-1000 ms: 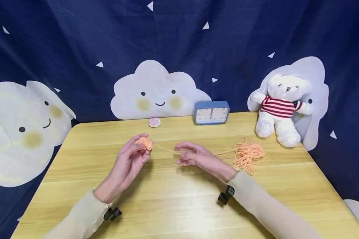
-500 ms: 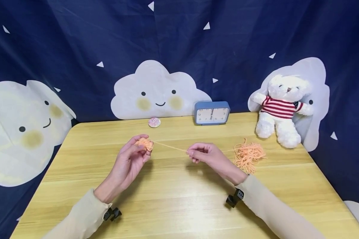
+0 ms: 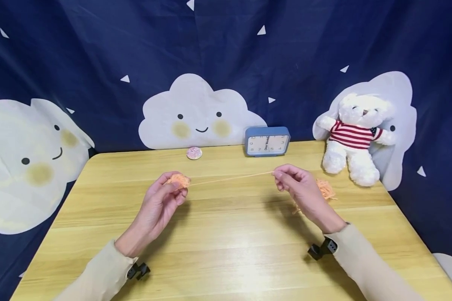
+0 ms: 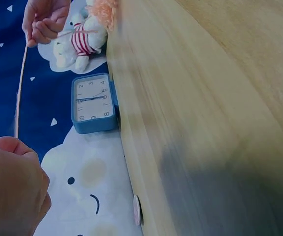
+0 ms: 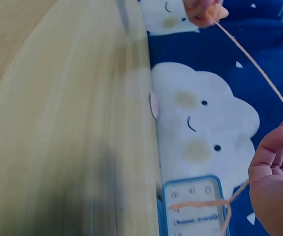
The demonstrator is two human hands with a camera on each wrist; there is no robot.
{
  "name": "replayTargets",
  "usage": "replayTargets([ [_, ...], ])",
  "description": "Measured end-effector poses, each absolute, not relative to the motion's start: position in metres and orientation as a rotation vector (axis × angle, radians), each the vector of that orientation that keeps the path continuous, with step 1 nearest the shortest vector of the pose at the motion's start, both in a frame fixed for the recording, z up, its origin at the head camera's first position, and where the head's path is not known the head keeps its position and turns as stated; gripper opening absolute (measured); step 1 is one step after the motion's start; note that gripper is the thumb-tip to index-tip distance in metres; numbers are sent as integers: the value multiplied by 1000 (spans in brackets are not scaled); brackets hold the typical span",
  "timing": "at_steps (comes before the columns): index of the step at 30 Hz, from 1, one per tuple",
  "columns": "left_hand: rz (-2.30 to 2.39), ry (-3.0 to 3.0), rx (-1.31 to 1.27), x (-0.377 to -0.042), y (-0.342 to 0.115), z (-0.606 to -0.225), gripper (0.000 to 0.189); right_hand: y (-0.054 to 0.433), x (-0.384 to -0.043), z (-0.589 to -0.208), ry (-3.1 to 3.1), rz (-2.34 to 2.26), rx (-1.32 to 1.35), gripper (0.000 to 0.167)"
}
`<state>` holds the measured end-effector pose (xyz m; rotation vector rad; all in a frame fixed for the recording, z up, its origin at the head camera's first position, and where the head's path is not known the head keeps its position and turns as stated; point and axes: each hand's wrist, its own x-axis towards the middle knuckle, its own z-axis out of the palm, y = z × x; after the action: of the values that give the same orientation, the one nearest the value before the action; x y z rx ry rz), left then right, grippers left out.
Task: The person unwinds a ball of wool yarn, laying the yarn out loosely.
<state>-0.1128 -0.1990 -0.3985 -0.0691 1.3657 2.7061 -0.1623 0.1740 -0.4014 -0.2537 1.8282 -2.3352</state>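
My left hand (image 3: 160,205) grips a small wound bundle of peach yarn (image 3: 179,180) between thumb and fingers, above the left half of the table. From it a taut yarn strand (image 3: 231,178) runs across to my right hand (image 3: 305,194), which pinches it between thumb and forefinger. Behind the right hand lies a loose yarn pile (image 3: 325,189), partly hidden by that hand. Slack yarn (image 5: 200,204) trails below the right hand in the right wrist view. In the left wrist view the left hand (image 4: 11,189) hides the bundle.
A blue clock (image 3: 267,142) stands at the table's back edge. Left of it lies a round pink-and-white disc (image 3: 194,153). A white teddy bear (image 3: 355,138) in a striped shirt sits at the back right. A dark blue cloud-patterned curtain (image 3: 226,42) hangs behind the wooden table (image 3: 218,259).
My right hand has closed its fingers on the strand and moved right and slightly up, drawing it out longer and taut. The left hand has barely shifted.
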Motion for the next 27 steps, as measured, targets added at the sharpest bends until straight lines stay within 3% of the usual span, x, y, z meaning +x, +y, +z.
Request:
replayTargets([
  [6, 2701, 1403, -191, -113, -202, -399, 22, 197, -159, -397, 1751, -2490, -246, 25],
  [10, 2693, 1400, -205, -113, -203, -400, 26, 211, -160, -394, 1716, -2585, -254, 25],
  [18, 2724, 1435, -186, -112, -209, -402, 14, 252, -164, -399, 1632, -2726, -182, 23],
  [27, 2826, 1346, -123, -111, -216, -403, 13, 300, -165, -418, 1659, -2762, -11, 25],
])
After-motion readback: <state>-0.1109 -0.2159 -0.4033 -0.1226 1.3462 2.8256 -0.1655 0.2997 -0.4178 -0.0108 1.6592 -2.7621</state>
